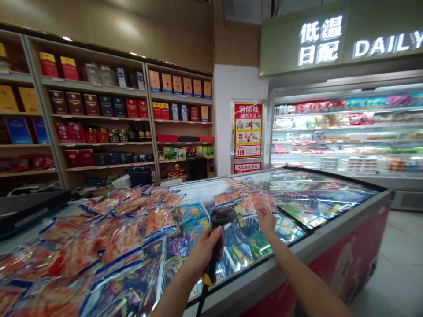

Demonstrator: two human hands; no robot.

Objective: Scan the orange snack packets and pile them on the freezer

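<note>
Scanner (pixel 224 215) is located near 6 o'clock (12 at the top of the view), head up. The left hand (pixel 206 250) is wrapped around its handle. The right hand (pixel 267 220), between 4 and 5 o'clock, rests its fingers on the near edge of a clear packet (pixel 259 201); blur prevents telling whether they pinch it or only press it. Similar bags form a pile (pixel 122 242) toward 8 o'clock.

Possible faults and causes:
1. Packet slip: smooth film, contacted at one edge only.
2. Misread: creased, glossy film could scatter the scanner's light.
3. Cable snag: the cable (pixel 202 302) hangs from the handle beside the freezer rim (pixel 330 231) and could catch there.
4. Pile slide: bags overlap loosely; a knock from the left forearm could shift them.

Legible markings:
- Lit sign (pixel 320 40), between 1 and 2 o'clock: "低温日配", followed by "DAILY".
- Red-and-yellow poster (pixel 248 130), 2 o'clock: "消防栓 使用方法" and the number "119".
- Lower notice (pixel 247 168), 3 o'clock: "灭火器放置点".
- Packet print: blue band visible, lettering too blurred to read.
</note>
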